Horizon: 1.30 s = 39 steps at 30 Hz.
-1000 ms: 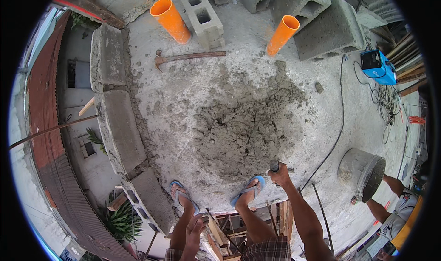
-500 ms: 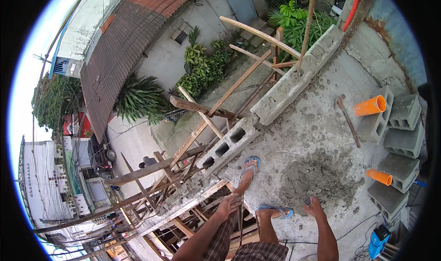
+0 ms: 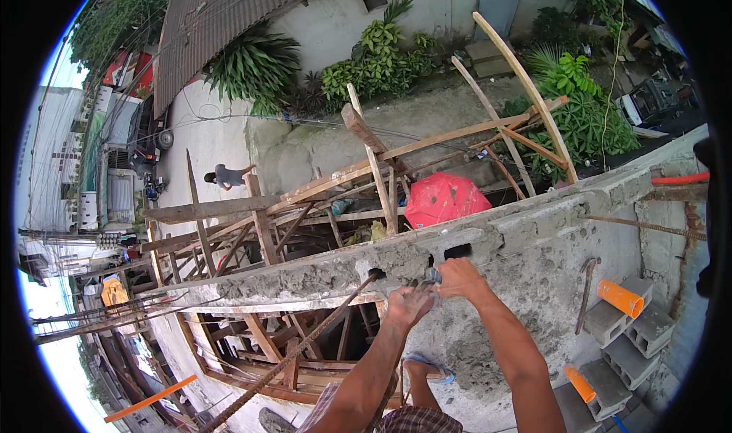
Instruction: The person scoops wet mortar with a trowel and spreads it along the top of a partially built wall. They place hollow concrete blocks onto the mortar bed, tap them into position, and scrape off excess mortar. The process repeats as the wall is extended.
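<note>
One rebar (image 3: 305, 349) is being gripped by both hands, left (image 3: 406, 306) and right (image 3: 456, 278), at the block wall (image 3: 534, 227); its lower end is cut off.

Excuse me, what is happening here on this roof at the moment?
A person stands at the edge of a rough concrete slab, both hands together at a low block wall. The left hand and right hand close on a small metal piece, too small to identify. A long steel rod runs down from the wall. Wooden scaffolding stands beyond, and orange pipes stick out of blocks to the right.
</note>
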Tool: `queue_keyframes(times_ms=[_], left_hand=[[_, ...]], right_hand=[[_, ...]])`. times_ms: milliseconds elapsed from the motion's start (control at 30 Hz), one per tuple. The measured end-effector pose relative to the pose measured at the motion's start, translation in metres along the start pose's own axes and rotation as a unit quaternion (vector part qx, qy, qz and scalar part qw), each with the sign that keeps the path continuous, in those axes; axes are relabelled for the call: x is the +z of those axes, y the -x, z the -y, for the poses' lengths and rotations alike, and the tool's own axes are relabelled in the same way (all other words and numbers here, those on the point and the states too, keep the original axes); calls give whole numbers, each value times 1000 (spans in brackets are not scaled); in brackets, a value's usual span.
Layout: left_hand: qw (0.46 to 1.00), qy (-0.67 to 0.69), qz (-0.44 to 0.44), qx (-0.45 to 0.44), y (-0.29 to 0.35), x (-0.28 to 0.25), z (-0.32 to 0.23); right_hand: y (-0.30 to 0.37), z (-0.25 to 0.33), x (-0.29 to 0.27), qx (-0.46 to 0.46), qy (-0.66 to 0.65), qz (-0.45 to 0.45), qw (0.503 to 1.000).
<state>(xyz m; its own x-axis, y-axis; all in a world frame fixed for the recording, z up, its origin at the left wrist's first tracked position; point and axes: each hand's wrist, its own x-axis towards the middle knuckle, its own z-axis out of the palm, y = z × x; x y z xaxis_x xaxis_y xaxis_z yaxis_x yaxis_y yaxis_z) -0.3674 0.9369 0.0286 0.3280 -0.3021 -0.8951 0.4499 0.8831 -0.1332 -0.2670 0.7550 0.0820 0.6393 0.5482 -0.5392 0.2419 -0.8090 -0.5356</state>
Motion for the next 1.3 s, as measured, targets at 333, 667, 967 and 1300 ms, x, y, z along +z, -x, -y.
queue_keyframes(times_ms=[333, 667, 967, 1300], left_hand=[[979, 31, -95, 180, -7, -28, -31], [981, 44, -79, 173, -38, -75, -33], [804, -462, -293, 233, 56, -74, -101], [862, -450, -111, 203, 10, -70, -183]], right_hand=[[10, 79, 74, 40, 155, -143, 977], [-5, 148, 31, 92, 315, -66, 942], [73, 111, 23, 312, -121, -84, 939], [72, 156, 131, 375, -260, -151, 877]])
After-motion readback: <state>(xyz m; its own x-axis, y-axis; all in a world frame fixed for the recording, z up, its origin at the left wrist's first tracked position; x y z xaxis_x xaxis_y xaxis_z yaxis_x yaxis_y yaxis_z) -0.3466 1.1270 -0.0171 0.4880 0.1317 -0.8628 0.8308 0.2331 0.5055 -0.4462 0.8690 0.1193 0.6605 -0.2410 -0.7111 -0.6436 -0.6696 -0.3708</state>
